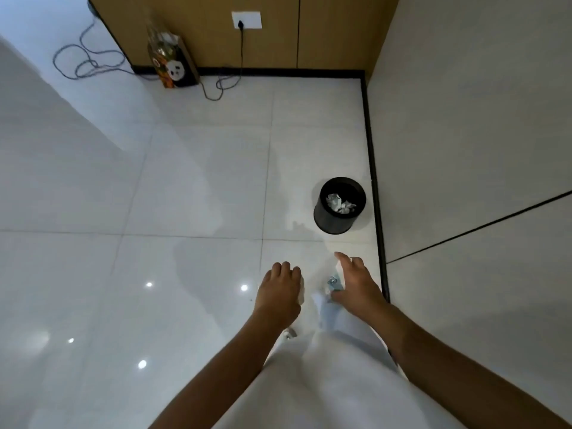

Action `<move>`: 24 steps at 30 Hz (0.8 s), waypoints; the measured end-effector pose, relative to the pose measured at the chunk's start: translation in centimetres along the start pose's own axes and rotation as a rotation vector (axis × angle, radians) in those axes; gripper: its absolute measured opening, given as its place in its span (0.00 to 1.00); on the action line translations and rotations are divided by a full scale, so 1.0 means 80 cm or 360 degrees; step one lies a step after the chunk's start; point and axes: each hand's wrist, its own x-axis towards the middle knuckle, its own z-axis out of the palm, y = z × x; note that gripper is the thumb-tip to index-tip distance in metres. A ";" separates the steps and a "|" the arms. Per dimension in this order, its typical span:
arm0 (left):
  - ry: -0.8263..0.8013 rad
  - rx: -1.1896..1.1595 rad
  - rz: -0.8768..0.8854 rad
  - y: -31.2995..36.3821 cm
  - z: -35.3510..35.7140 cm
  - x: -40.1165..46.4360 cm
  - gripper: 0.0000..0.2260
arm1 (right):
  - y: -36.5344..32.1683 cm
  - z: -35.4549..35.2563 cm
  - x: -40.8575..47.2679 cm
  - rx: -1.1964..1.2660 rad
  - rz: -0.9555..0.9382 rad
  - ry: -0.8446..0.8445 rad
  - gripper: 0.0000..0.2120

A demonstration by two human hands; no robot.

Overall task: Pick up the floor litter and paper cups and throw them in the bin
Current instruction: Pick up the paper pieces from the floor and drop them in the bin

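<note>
Two bare hands hang over a glossy tiled floor (185,181) as a person approaches a small black bin (339,209) standing near the dark skirting of the right-hand wall. The left hand (280,292) is curled around something white, only an edge of which peeks out at its side; it looks like crumpled paper or a cup, though the grip hides too much to be sure. The right hand (356,286) pinches a pale piece of litter (333,283) with a small blue-grey printed mark, its thumb stretched forward. Crumpled paper (340,203) already lies in the bottom of the bin, which sits ahead of both hands and apart from them.

Judging from the gap, the main risk is an early release: light paper let go short of the narrow rim would drift and land on the tile beside the bin. A clipped rim could also tip so light a container. Loose cable (83,61) trails across the floor by the wooden cabinet (325,32), beside a patterned bag (173,66), well clear of the path.
</note>
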 end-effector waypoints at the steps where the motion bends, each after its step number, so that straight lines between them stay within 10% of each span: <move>1: -0.0010 0.0008 0.0019 -0.002 -0.006 0.018 0.22 | 0.002 -0.009 0.015 0.0005 0.0018 0.0004 0.40; 24: -0.0188 -0.0215 -0.0023 0.007 -0.097 0.468 0.30 | 0.065 -0.201 0.423 0.0109 0.0250 -0.0004 0.43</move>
